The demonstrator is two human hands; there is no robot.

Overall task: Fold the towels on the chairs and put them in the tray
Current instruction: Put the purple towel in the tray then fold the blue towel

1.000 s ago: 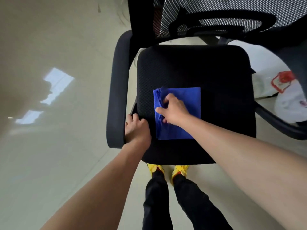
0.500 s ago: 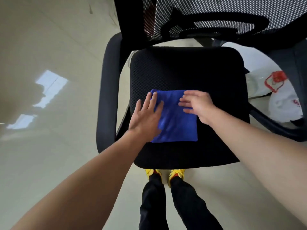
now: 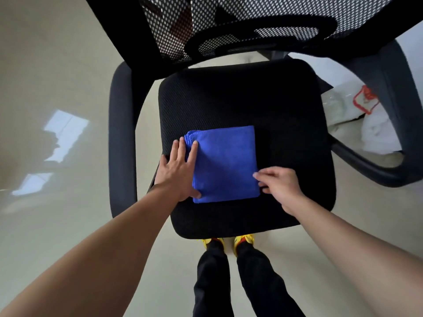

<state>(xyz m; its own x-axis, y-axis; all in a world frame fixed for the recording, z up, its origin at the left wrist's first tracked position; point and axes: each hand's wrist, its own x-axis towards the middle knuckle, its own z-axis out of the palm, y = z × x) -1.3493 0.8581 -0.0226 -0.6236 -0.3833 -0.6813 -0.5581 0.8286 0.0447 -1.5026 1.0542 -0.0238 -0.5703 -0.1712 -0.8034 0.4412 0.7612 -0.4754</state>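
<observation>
A blue towel (image 3: 225, 162), folded into a small square, lies on the front left part of a black office chair seat (image 3: 240, 99). My left hand (image 3: 179, 171) lies flat with straight fingers along the towel's left edge, its fingertips near the far left corner. My right hand (image 3: 278, 185) is at the towel's near right corner, its curled fingers at the towel's edge; I cannot see whether they pinch the cloth. No tray is in view.
The chair has a mesh backrest (image 3: 240, 24) and black armrests at left (image 3: 120, 143) and right (image 3: 402, 115). White plastic bags (image 3: 357, 120) lie on the pale floor beyond the right armrest. My legs and yellow shoes (image 3: 229, 241) stand right before the seat.
My right hand slid from the towel's far right edge down to its near right corner. My left hand shifted from lying on the towel to its left edge. The towel now lies flatter.
</observation>
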